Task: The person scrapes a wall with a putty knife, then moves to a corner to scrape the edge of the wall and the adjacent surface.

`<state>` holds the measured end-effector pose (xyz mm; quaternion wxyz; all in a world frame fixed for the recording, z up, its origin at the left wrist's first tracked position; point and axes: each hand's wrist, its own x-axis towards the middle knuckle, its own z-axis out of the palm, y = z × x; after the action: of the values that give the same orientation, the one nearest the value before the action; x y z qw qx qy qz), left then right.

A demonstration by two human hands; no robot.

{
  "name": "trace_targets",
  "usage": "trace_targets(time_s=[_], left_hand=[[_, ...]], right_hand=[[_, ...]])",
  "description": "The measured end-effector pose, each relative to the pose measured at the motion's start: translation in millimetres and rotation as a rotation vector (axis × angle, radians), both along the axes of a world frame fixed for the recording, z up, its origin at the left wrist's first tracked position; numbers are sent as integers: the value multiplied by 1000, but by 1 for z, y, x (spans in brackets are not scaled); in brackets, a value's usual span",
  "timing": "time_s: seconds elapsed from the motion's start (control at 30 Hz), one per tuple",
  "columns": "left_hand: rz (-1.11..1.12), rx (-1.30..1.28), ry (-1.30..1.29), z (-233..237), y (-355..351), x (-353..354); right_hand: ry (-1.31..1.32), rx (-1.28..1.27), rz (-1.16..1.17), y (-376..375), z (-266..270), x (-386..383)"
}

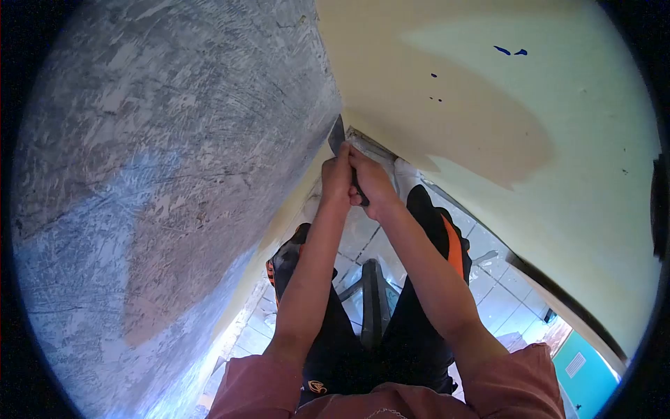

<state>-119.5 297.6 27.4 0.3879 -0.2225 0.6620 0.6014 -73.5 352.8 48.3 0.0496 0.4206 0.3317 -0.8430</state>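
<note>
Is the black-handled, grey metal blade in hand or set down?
In hand: the left hand and right hand clasp it, black handle showing between them, grey metal blade jutting beyond.

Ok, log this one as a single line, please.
left hand: gripping flat-bladed tool | right hand: gripping same tool | tool: near corner of grey wall and cream wall | wall contact: unclear

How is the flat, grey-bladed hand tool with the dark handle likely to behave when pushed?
The flat, grey-bladed hand tool probably flexes slightly toward its tip, since it looks thin there. It may be fairly light, as its visible parts look slim. Slipping seems unlikely with the left hand and right hand closed around it.
</note>
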Motion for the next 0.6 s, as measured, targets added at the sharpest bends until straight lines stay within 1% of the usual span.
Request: trace_targets(time_s=[0.07, 0.1, 0.17, 0.23, 0.3, 0.33, 0.4, 0.5, 0.6], left_hand=[[-37, -60, 29, -20, -1, -9], [-41, -61, 27, -21, 1, -9], [37, 18, -46, -24, 5, -7], [47, 0, -62, -11, 11, -5], [60, -21, -79, -7, 13, -4], [87, 17, -94, -8, 13, -4], [116, 55, -107, -9, 11, -7], [78, 9, -123, -16, 9, -13], [72, 8, -111, -15, 11, -11]], right_hand=[[-2, 26, -4, -1, -14, -8], [-5, 45, -2, 0, -16, -11], [-36, 40, 22, 6, -19, -10], [-65, 46, 50, 11, -16, -8], [-31, 76, 64, 11, -11, -7], [-31, 74, 69, 11, -9, -9], [-74, 156, 5, 9, -4, -13], [-55, 128, 68, 9, -16, -18], [-61, 83, 23, 8, -15, -15]])
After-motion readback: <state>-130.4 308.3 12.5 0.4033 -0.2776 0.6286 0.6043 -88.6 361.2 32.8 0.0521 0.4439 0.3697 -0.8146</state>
